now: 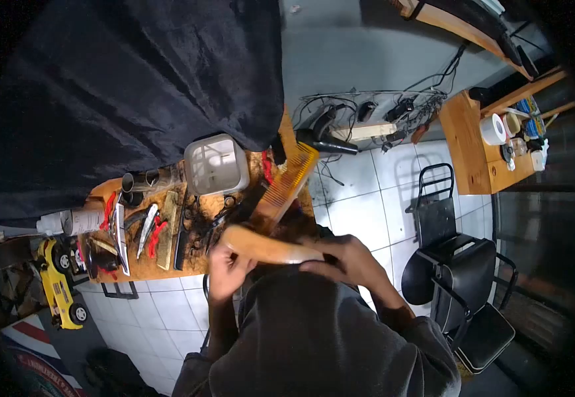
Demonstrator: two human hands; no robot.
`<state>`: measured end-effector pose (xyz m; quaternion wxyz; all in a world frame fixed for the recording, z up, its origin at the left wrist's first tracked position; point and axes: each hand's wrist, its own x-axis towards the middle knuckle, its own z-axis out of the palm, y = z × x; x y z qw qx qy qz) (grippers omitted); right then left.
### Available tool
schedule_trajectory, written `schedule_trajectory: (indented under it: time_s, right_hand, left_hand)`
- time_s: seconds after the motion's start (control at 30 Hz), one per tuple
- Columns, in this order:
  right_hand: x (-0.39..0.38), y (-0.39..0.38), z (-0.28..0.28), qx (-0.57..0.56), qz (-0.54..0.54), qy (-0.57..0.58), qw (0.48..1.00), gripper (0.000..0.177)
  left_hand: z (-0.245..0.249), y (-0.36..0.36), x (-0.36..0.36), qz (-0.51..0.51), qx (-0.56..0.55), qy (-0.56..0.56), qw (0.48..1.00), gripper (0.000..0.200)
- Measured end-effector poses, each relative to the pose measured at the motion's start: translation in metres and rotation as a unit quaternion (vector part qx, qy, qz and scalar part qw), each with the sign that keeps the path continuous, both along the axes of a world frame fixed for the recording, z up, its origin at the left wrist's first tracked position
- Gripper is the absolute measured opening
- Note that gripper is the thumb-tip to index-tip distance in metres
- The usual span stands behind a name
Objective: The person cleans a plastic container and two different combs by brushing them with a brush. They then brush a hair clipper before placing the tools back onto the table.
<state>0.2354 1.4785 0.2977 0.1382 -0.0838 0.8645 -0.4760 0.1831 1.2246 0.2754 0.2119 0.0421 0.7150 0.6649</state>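
Note:
A curved, pale orange-brown wooden piece [271, 249] lies across both hands in front of the chest. At its left end my left hand [226, 272] is closed round it, thumb bent inward. My right hand [347, 259] grips the other end, with the fingers partly blurred. Just beyond the piece, a large amber comb [286, 188] slants over the wooden worktop [195, 268]; its lower end is hidden behind the piece. Left of the comb stand a clear square tub [216, 164] and a dark comb [181, 246] among dark hair clippings.
Scissors [121, 235], red clips [156, 238] and a spray bottle [79, 222] lie at the left, near a yellow toy car [60, 284]. Black cloth [135, 79] hangs behind. A hair dryer [330, 140], cables, a wooden shelf [462, 149] and black chairs [462, 271] are right.

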Motion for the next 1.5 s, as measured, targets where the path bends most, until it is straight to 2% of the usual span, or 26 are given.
schedule_trajectory:
  time_s: [0.03, 0.1, 0.17, 0.23, 0.27, 0.37, 0.43, 0.47, 0.5, 0.57, 0.6, 0.63, 0.67, 0.7, 0.77, 0.83, 0.9, 0.97, 1.07, 1.17, 1.2, 1.3, 1.33, 1.37, 1.43, 1.5]
  right_hand:
    - [0.000, 0.001, -0.017, -0.024, -0.040, 0.027, 0.999, 0.049]
    - [-0.008, 0.014, -0.033, -0.029, -0.135, 0.113, 0.984, 0.051]
    - [-0.017, 0.027, -0.028, 0.093, -0.262, 0.049, 0.959, 0.051]
    - [-0.024, 0.031, -0.012, 0.094, -0.343, 0.033, 0.934, 0.050]
    - [-0.024, 0.030, -0.005, 0.038, -0.358, 0.028, 0.933, 0.049]
    - [-0.005, 0.017, -0.015, -0.113, -0.191, 0.077, 0.972, 0.049]
    - [0.000, -0.003, 0.010, -0.102, -0.057, 0.022, 0.993, 0.048]
    - [0.005, -0.014, 0.007, -0.100, -0.042, 0.084, 0.991, 0.047]
    - [0.007, -0.018, 0.007, -0.055, -0.020, 0.069, 0.996, 0.047]
    - [0.007, -0.017, -0.009, -0.066, -0.079, 0.032, 0.994, 0.047]
    - [0.005, -0.007, -0.012, -0.030, -0.106, 0.016, 0.994, 0.048]
    - [0.007, 0.000, -0.031, -0.046, -0.193, 0.053, 0.979, 0.048]
    - [0.007, 0.012, -0.041, 0.001, -0.243, 0.063, 0.968, 0.047]
    - [0.001, 0.018, -0.023, 0.096, -0.308, -0.008, 0.946, 0.047]
    - [0.000, 0.034, -0.040, 0.045, -0.395, 0.156, 0.904, 0.039]
    - [0.000, 0.035, -0.016, -0.048, -0.433, 0.056, 0.898, 0.034]
    - [-0.001, 0.022, -0.012, -0.213, -0.414, 0.019, 0.885, 0.032]
    - [-0.007, -0.003, -0.004, -0.348, -0.401, 0.001, 0.847, 0.032]
    - [-0.008, -0.036, 0.005, -0.418, -0.373, -0.043, 0.827, 0.029]
    - [-0.003, -0.068, 0.006, -0.395, -0.453, -0.043, 0.798, 0.026]
    - [-0.001, -0.076, 0.008, -0.404, -0.483, -0.038, 0.776, 0.026]
    - [0.013, -0.091, -0.001, -0.427, -0.527, -0.017, 0.734, 0.026]
    - [0.017, -0.100, -0.003, -0.422, -0.558, 0.000, 0.714, 0.023]
    - [0.022, -0.108, -0.006, -0.422, -0.576, 0.005, 0.699, 0.021]
    - [0.034, -0.122, -0.011, -0.425, -0.611, 0.012, 0.667, 0.019]
    - [0.044, -0.141, -0.011, -0.429, -0.640, 0.034, 0.636, 0.016]
  left_hand:
    - [0.024, 0.010, -0.002, 0.064, -0.008, -0.112, 0.992, 0.018]
    - [0.025, 0.001, 0.004, 0.060, 0.023, -0.096, 0.993, 0.023]
    - [0.022, -0.008, 0.011, 0.061, 0.018, -0.095, 0.993, 0.025]
    - [0.024, -0.012, 0.016, 0.059, 0.008, -0.099, 0.993, 0.026]
    - [0.027, -0.013, 0.018, 0.057, -0.001, -0.104, 0.993, 0.027]
    - [0.029, -0.008, 0.021, 0.066, -0.008, -0.116, 0.991, 0.024]
    - [0.026, -0.005, 0.018, 0.058, -0.010, -0.119, 0.991, 0.022]
    - [0.007, -0.017, 0.023, 0.041, 0.016, -0.061, 0.997, 0.018]
    - [0.014, -0.018, 0.020, -0.006, -0.006, -0.018, 1.000, 0.019]
    - [0.038, -0.009, 0.016, 0.037, -0.023, -0.112, 0.993, 0.023]
    - [0.036, -0.016, 0.015, 0.019, -0.016, -0.112, 0.993, 0.026]
    - [0.034, -0.020, 0.015, 0.022, -0.020, -0.108, 0.994, 0.027]
    - [0.032, -0.024, 0.015, 0.025, -0.025, -0.106, 0.994, 0.028]
    - [0.032, -0.028, 0.015, 0.026, -0.031, -0.104, 0.994, 0.029]
    - [0.034, -0.040, 0.009, -0.009, 0.003, -0.119, 0.993, 0.026]
    - [0.040, -0.049, -0.001, -0.060, -0.006, -0.124, 0.990, 0.024]
    - [0.046, -0.053, -0.019, -0.125, -0.052, -0.111, 0.985, 0.022]
    - [0.050, -0.057, -0.038, -0.210, -0.065, -0.077, 0.972, 0.020]
    - [0.055, -0.071, -0.067, -0.307, -0.093, -0.074, 0.944, 0.023]
    - [0.060, -0.087, -0.092, -0.362, -0.085, -0.047, 0.927, 0.036]
    - [0.062, -0.092, -0.095, -0.342, -0.096, -0.039, 0.934, 0.049]
    - [0.068, -0.091, -0.099, -0.251, -0.161, 0.245, 0.922, 0.058]
    - [0.063, -0.088, -0.098, -0.193, -0.100, 0.196, 0.956, 0.064]
    - [0.064, -0.085, -0.096, -0.139, -0.089, 0.236, 0.958, 0.061]
    - [0.072, -0.082, -0.094, -0.089, -0.119, 0.359, 0.922, 0.052]
    - [0.076, -0.085, -0.089, -0.083, -0.074, 0.383, 0.917, 0.018]
